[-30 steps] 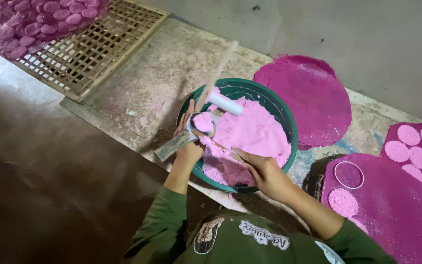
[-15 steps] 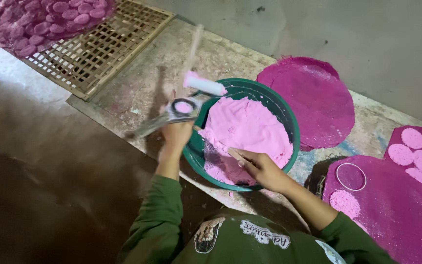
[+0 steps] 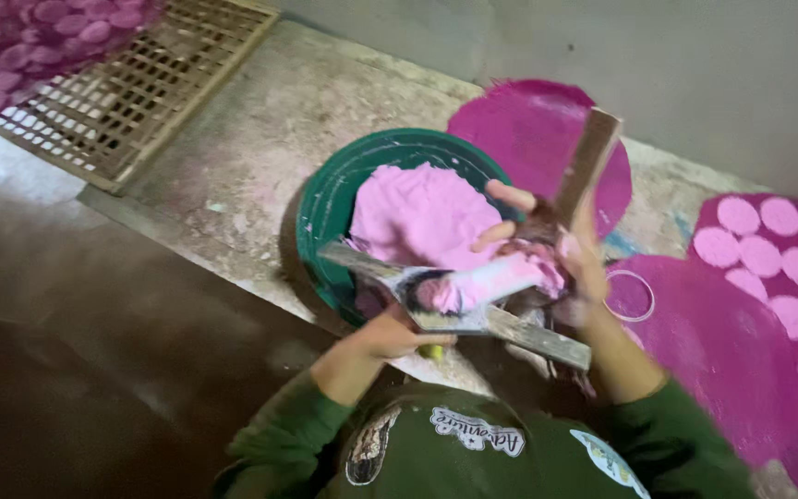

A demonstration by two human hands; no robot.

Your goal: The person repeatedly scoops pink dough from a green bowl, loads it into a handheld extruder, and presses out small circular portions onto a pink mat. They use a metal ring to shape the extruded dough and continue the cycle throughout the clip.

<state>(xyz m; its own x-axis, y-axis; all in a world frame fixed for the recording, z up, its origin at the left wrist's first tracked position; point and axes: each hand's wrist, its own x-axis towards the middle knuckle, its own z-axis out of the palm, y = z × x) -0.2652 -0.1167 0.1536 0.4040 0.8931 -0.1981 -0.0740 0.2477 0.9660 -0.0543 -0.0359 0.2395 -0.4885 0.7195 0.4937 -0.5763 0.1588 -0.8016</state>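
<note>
**Hands, ring mould and pink paste over a green basin — near to far**

1. Left hand (image 3: pixel 390 337): nearest the camera, green sleeve. Its fingers are curling closed around the underside of a flat metal mould (image 3: pixel 459 300), a long strip with a round ring holding a disc of pink paste (image 3: pixel 438 294). A small yellow-green bit is showing under the fingertips; what it is cannot be told.

2. Right hand (image 3: pixel 561 249): just beyond, smeared with paste. The fingers are gripping a wooden stick (image 3: pixel 586 166) that is rising tilted toward the wall; two fingers are sticking out loose toward the basin. A pale, paste-coated bar is lying across the mould ring under this hand.

3. Green basin (image 3: pixel 325 208): sitting on the concrete floor directly behind the mould, holding a heap of pink paste (image 3: pixel 417 212).

4. Round magenta mats: one to the right (image 3: pixel 695 323) carrying a loose metal ring (image 3: pixel 630 296) and pale pink discs (image 3: pixel 768 240); another (image 3: pixel 519 115) lying behind the basin.

5. Wire grid tray (image 3: pixel 140 92): far left, with a pile of pink discs (image 3: pixel 39 32).

Risk, judged: the mould is being held level by one hand only; a tilt or a hard scrape could be pushing the soft disc out of the ring onto the floor rather than the mat.
</note>
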